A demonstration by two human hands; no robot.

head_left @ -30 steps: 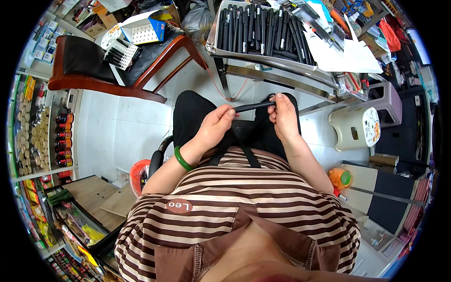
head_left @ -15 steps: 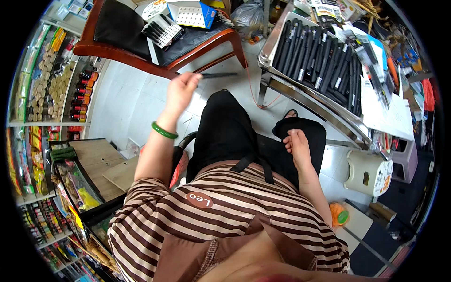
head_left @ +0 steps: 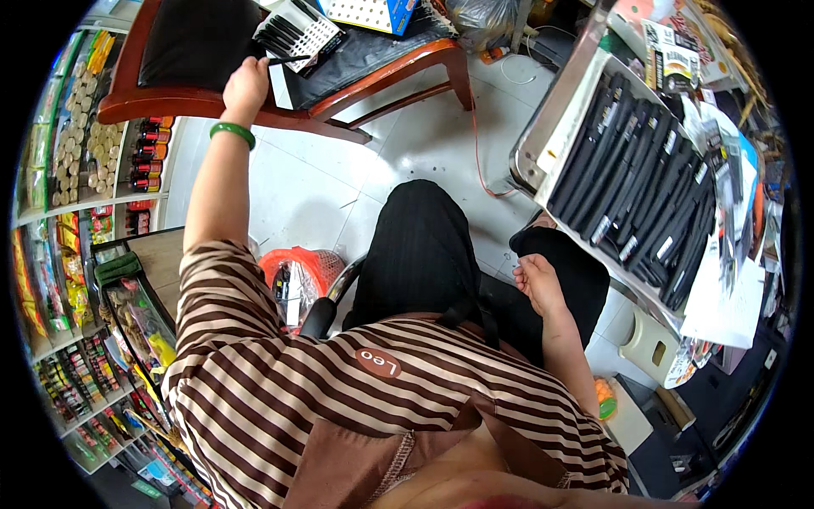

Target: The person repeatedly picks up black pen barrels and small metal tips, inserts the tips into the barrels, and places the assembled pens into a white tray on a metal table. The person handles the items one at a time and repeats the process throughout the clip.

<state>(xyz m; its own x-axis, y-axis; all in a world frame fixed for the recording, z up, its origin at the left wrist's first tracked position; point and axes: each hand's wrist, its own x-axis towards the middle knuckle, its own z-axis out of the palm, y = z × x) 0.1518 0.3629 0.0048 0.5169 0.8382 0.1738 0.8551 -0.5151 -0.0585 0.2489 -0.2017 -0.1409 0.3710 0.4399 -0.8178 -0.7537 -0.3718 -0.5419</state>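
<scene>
My left hand (head_left: 246,86), with a green bangle at its wrist, is stretched out to the far left over the wooden chair's edge. Its fingers are closed on a slim black pen (head_left: 287,60), which points right, against or just in front of a white pen rack (head_left: 322,39). Several black pens (head_left: 284,32) stand in that rack on the dark chair seat (head_left: 365,69). Above my right thigh, my right hand (head_left: 541,287) is curled with its fingertips together; whatever it holds, if anything, is hidden.
A metal tray (head_left: 531,161) full of black pens with white labels stands at the right, with papers and packages beside it. Behind the rack is a blue-and-white box (head_left: 373,13) with holes. A red basket (head_left: 320,270) stands on the floor, and stocked shelves (head_left: 110,202) line the left.
My left hand has moved away and leftward, carrying the black pen from above the floor to the rack. The right hand has stayed curled over my thigh. The view has shifted.
</scene>
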